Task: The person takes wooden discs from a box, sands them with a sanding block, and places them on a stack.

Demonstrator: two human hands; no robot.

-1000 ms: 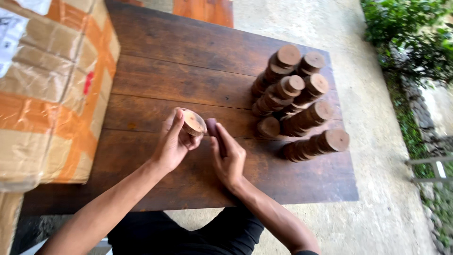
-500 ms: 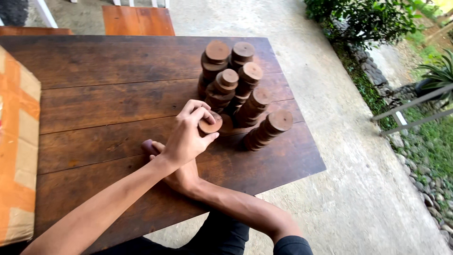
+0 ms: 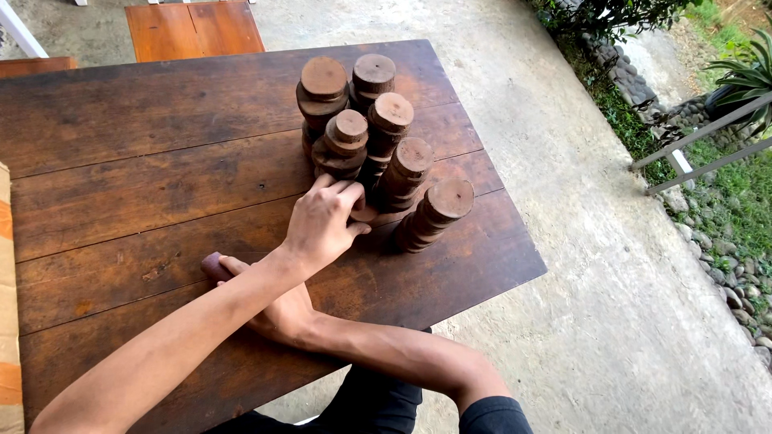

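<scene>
While my left hand (image 3: 322,223) reaches across the tabletop, its fingers (image 3: 344,191) curl together over a wooden disc (image 3: 366,214), of which only a pale sliver shows past the thumb. That disc sits low on the table (image 3: 121,128), touching the foot of the stacks (image 3: 374,149), near the right edge and a little closer to the near edge than the far one. My left forearm crosses over the right one. My right hand (image 3: 269,301) lies flat-ish under that forearm, toward the near edge, and its fingers point left; they touch a small dark reddish piece (image 3: 213,265) at their tips. I cannot tell whether they grip it or merely rest against it, since the forearm covers most of the hand.

Beyond the left hand, the stacks stand close together in a cluster, several columns of round brown discs, some leaning toward the right edge. The lowest column lies nearly on its side, closest to the near right corner.

At the table's left edge, a strip of orange-taped box (image 3: 8,337) shows. Past the far edge stands a wooden bench (image 3: 193,28) on the concrete floor (image 3: 563,120).
</scene>
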